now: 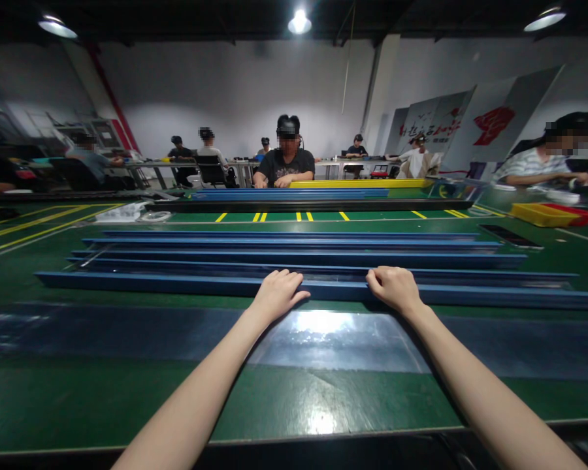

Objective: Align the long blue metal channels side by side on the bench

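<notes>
Several long blue channel strips lie side by side across the green table. My left hand (pixel 278 292) rests on the nearest blue channel (pixel 166 284), its fingers curled over the front wall and the thumb pointing right. Further right along that same channel, my right hand (pixel 394 287) is closed over the wall, knuckles up and fingertips hidden. Between me and the channel a long transparent plastic strip (pixel 127 333) lies flat under my forearms, with lamp light glaring off its middle. Behind the nearest channel sit the other blue channels (pixel 298 256), parallel to it.
A dark phone (pixel 509 236) lies right of the channels. Beyond it are a yellow tray (pixel 539 214) and a red tray (pixel 585 215). A black bar (pixel 313 205) and a yellow bar (pixel 357 184) lie farther back. A co-worker (pixel 287 163) sits across the table.
</notes>
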Available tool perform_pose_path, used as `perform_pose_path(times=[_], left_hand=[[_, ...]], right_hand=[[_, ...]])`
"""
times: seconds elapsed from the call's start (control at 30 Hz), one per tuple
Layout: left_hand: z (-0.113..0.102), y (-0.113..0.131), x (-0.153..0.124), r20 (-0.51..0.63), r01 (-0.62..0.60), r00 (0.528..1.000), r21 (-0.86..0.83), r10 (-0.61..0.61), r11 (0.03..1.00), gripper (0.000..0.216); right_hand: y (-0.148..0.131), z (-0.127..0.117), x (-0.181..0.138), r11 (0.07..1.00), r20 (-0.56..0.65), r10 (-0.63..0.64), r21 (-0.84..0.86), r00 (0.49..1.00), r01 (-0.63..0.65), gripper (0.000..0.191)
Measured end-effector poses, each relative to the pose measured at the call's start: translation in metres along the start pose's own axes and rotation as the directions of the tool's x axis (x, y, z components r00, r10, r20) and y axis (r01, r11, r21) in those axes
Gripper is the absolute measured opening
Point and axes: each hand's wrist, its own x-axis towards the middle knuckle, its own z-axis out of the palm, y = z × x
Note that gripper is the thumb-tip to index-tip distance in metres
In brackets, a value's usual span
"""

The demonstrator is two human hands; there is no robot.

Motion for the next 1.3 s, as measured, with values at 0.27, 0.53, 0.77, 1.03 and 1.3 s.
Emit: perform_pose_path(times=[0.27, 0.53, 0.77, 1.03, 1.3], left_hand=[[-0.0014, -0.0003, 0.0006, 0.015, 0.017, 1.0, -0.036, -0.016, 0.999, 0.029], [-0.0041, 0.0009, 0.0007, 0.039, 0.035, 0.999, -0.051, -0.033, 0.998, 0.028], [-0.0029, 0.0, 0.0013, 0.031, 0.04, 0.999, -0.054, -0.039, 0.998, 0.028], [-0.0037, 0.0008, 0.0006, 0.026, 0.039, 0.999, -0.06, -0.038, 0.997, 0.027], [-0.0031, 0.0007, 0.0004, 0.027, 0.036, 0.999, -0.054, -0.035, 0.998, 0.028]], right_hand=[[-0.0003, -0.0018, 0.0002, 1.0, 0.01, -0.012, 0.009, 1.0, 0.012, 0.044], [0.0006, -0.0015, 0.001, 1.0, 0.021, -0.004, 0.0, 1.0, 0.004, 0.044], [0.0006, -0.0022, 0.0009, 1.0, 0.025, -0.004, 0.002, 1.0, 0.004, 0.044], [0.0008, -0.0022, 0.0005, 1.0, 0.021, -0.007, 0.01, 1.0, 0.006, 0.044], [0.0008, -0.0019, 0.0009, 1.0, 0.023, -0.007, 0.011, 1.0, 0.007, 0.044]])
